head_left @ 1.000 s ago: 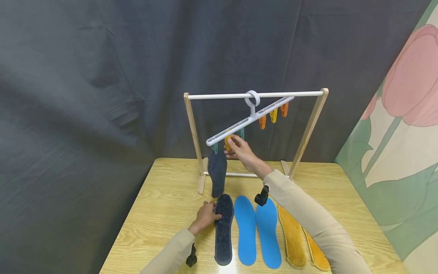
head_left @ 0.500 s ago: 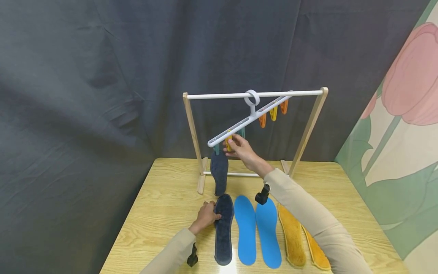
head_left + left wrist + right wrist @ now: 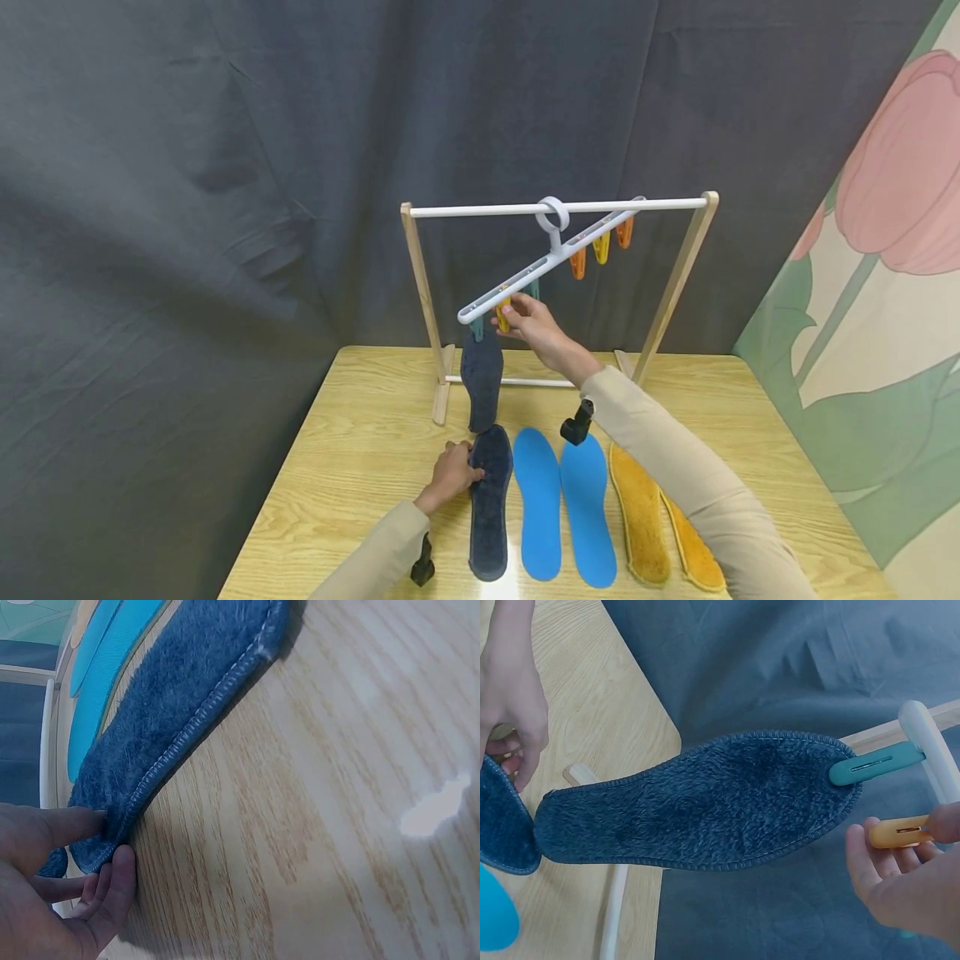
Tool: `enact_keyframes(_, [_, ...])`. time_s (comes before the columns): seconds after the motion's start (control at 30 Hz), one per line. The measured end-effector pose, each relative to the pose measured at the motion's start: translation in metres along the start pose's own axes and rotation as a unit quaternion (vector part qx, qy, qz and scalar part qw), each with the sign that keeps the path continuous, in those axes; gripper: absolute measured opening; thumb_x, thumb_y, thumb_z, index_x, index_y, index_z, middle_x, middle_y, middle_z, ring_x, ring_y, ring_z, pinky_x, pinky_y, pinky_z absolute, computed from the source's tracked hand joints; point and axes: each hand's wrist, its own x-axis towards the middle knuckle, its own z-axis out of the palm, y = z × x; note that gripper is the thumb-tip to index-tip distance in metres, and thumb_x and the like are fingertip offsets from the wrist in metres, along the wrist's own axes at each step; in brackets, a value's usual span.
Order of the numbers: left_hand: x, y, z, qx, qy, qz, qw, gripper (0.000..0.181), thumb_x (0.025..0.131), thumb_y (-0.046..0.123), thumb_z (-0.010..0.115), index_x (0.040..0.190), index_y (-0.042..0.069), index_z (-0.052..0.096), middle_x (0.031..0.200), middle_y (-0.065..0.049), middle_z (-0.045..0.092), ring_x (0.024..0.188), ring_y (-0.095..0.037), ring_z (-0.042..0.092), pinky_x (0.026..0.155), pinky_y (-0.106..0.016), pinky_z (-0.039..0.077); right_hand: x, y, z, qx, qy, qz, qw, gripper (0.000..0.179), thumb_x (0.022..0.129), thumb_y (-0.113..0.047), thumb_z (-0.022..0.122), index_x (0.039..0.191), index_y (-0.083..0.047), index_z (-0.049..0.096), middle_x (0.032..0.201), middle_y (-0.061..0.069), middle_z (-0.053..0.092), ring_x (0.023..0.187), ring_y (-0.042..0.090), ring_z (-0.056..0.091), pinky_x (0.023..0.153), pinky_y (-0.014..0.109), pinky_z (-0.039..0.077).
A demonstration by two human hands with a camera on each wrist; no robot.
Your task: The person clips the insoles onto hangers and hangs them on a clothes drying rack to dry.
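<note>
Left hand (image 3: 450,473) pinches lower navy fleece insole (image 3: 490,517) (thumb on top); right hand (image 3: 536,328) pinches yellow clip (image 3: 892,834) near the hanging navy insole (image 3: 697,804).

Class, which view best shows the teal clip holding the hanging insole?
Right wrist view: the teal clip appears large, gripping the hanging insole. The head view shows it small; the left wrist view doesn't.

The wood-grained counter (image 3: 352,450) is topped by a dark insole (image 3: 490,517), two blue insoles (image 3: 540,508) and two yellow insoles (image 3: 641,521) in a row; a rack (image 3: 425,292) is stood behind.
</note>
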Motion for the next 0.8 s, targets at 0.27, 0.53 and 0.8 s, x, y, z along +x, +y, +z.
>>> enact_keyframes(0.27, [-0.0023,-0.0017,-0.0001,-0.006,0.012,0.018,0.9997,0.045,0.081,0.004,0.080,0.115,-0.018,0.060,0.103,-0.032,0.054,0.070,-0.030,0.058,0.058,-0.042,0.049,0.0015,0.0012,-0.0014,0.025,-0.004,-0.007,0.9996,0.041,0.108,-0.011,0.039,0.146,0.004,0.037,0.140,0.027,0.041,0.126,0.040,0.049,0.104,0.049,0.042])
enact_keyframes(0.53, [-0.0001,-0.0003,0.0012,-0.008,0.010,-0.002,0.9999,0.050,0.080,0.004,0.080,0.121,-0.016,0.059,0.107,-0.032,0.055,0.072,-0.028,0.057,0.060,-0.042,0.049,0.0014,0.0011,-0.0016,0.030,-0.013,-0.010,0.9994,0.040,0.108,-0.012,0.038,0.145,0.005,0.038,0.139,0.024,0.044,0.125,0.040,0.049,0.105,0.051,0.040])
enact_keyframes(0.8, [-0.0001,-0.0011,0.0017,-0.015,0.008,-0.008,0.9998,0.053,0.081,0.006,0.081,0.125,-0.013,0.059,0.105,-0.029,0.054,0.075,-0.029,0.059,0.061,-0.042,0.050,-0.0001,0.0001,-0.0036,0.006,-0.003,0.001,1.0000,0.043,0.109,-0.014,0.035,0.148,0.005,0.034,0.140,0.027,0.042,0.126,0.041,0.047,0.103,0.049,0.043])
